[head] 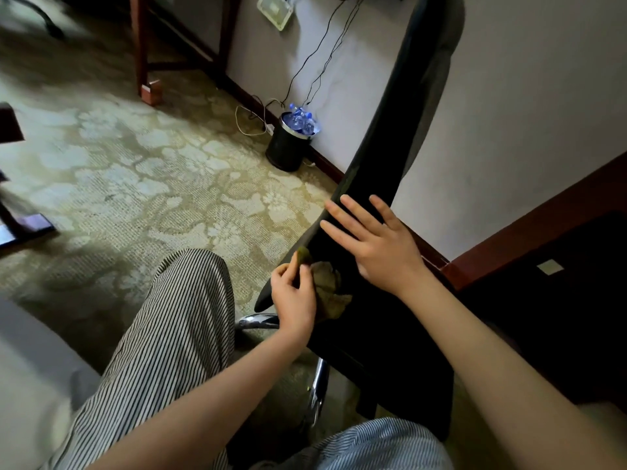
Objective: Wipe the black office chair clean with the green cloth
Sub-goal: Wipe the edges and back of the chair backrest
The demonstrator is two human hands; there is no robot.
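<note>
Centrally, the black office chair (pixel 380 157) is seen tilted, its dark, smooth, faintly glossy back stretched from 6 o'clock up towards 1 o'clock of the view. A chromed leg (pixel 319 385) of its base is visible beneath it at 6 o'clock. The green cloth (pixel 330 286) is pressed against the chair's left edge near the middle of the frame. It is crumpled into a wad and looks dull olive in the dim light, with a brighter green fold at its 11 o'clock corner. The cloth is pinched by the left hand (pixel 293 300), whose fingers are curled round it. The right hand (pixel 380 245) is laid flat on the chair at 1 o'clock of the cloth, fingers straight and spread, with nothing held. A black bin (pixel 288 147) filled with plastic bottles (pixel 302 120) is set on the patterned carpet (pixel 152 171) at 12 o'clock of the hands.
</note>
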